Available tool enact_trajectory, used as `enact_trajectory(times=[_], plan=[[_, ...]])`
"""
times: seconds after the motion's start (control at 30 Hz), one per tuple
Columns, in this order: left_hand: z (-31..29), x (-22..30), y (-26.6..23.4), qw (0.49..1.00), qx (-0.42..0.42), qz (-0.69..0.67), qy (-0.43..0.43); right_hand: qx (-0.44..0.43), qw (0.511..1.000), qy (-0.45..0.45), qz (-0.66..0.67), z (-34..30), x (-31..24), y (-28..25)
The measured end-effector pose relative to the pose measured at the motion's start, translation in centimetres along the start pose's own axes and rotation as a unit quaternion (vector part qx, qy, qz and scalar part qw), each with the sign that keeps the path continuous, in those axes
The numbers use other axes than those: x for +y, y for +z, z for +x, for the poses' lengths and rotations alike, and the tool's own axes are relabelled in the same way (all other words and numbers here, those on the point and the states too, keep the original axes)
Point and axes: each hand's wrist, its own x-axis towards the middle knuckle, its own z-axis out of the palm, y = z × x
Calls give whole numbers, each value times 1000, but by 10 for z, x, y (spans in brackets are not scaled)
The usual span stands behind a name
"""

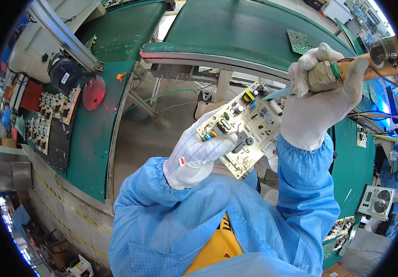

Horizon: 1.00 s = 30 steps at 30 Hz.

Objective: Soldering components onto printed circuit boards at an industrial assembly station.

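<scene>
My left hand (198, 152), in a white glove with a small red arrow mark, grips the near left edge of a circuit board (259, 121), thumb over its top face. The board is tilted and carries capacitors, coils and a yellow transformer (248, 96). My gloved right hand (316, 94) is wrapped round a thick tool with a tape-wrapped grip (323, 77) and an orange-brown barrel (373, 68). A pale tapered nozzle (277, 94) sticks out from this hand over the far right part of the board. Whether its tip touches the board I cannot tell.
A green conveyor (226, 27) with a metal edge runs across the far side, a green board (299, 41) on it. At left, a green bench (90, 161) bears several populated boards (60, 104) and a dark round-headed device (63, 74). A white fan unit (376, 201) stands at right.
</scene>
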Motion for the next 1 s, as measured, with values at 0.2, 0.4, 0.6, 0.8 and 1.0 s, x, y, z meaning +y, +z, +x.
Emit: enact_trajectory(times=[0.2, 0.4, 0.6, 0.8, 1.0], plan=[[-4, 5, 4, 1000, 15, 13, 17, 0, 999, -34, -38, -1, 7, -6], [-6, 3, 2, 1000, 19, -23, 4, 5, 998, -45, -45, 1, 12, -13], [-7, 5, 4, 999, 12, -30, 5, 34, 997, 21, 65, 6, 2, -12], [-4, -1, -5, 997, 50, -63, 2, 62, 979, 85, 173, 6, -5, -11], [0, -3, -22, 988, 115, 98, 31, 62, 975, 104, 189, 2, -9, -14]])
